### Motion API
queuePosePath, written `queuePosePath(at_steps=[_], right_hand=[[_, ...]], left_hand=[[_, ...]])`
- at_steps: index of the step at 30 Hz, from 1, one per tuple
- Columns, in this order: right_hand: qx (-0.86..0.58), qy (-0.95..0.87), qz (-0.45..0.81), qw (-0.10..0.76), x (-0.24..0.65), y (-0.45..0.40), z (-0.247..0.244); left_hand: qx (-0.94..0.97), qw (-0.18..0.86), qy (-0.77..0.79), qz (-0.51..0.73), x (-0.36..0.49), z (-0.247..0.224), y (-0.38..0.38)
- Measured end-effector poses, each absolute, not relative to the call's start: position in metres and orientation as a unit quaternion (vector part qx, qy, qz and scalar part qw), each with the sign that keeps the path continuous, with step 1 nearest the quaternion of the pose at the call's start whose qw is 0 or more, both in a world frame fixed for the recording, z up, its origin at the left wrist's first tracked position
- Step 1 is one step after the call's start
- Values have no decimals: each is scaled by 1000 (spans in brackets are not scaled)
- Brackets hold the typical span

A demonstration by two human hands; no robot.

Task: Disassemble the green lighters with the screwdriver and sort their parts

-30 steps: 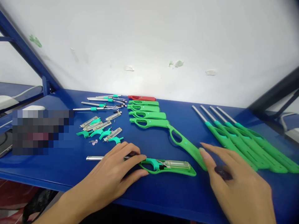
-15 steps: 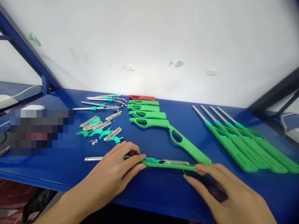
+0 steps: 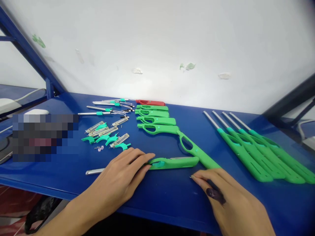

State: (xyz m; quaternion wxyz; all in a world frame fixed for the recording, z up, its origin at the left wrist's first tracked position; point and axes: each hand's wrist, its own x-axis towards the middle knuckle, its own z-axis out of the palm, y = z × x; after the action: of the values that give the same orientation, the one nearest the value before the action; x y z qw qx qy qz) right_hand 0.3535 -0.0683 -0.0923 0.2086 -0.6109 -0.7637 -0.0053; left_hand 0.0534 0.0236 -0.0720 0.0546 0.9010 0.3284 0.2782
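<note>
My left hand (image 3: 126,172) is closed around the neck of a green gas lighter (image 3: 177,164). Its metal tube (image 3: 94,171) sticks out to the left of my fingers, and a turquoise trigger (image 3: 157,164) shows in its handle opening. Part of a clear tank shows above the handle's upper edge. Just right of the handle end, my right hand (image 3: 226,193) is closed on a small dark tool (image 3: 216,195), mostly hidden in the palm. A thin metallic tip peeks out at the fingertips. Behind lies a separate green handle shell (image 3: 201,154).
Green handle shells and a red shell (image 3: 150,102) lie in a column behind. At left are metal tubes with wires (image 3: 91,113), clear tanks (image 3: 119,140), turquoise triggers (image 3: 102,139) and tiny pink parts (image 3: 99,148). Several lighters (image 3: 248,157) with tubes lie at right.
The lighter has been rolled so its green side and trigger face me, and its handle end has shifted left and up. My right hand has come away from that end, its fingers drawn together.
</note>
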Motion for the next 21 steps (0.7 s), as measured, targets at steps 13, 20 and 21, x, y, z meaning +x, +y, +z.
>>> queuePosePath(at_steps=[13, 20, 21], right_hand=[[-616, -745, -21, 254, 349, -68, -85], [-604, -770, -38, 201, 349, -75, -89], [-612, -765, -37, 196, 348, -75, -90]], left_hand=[[897, 38, 351, 265, 53, -72, 22], [896, 21, 354, 268, 53, -74, 20], [895, 19, 354, 269, 53, -74, 20]])
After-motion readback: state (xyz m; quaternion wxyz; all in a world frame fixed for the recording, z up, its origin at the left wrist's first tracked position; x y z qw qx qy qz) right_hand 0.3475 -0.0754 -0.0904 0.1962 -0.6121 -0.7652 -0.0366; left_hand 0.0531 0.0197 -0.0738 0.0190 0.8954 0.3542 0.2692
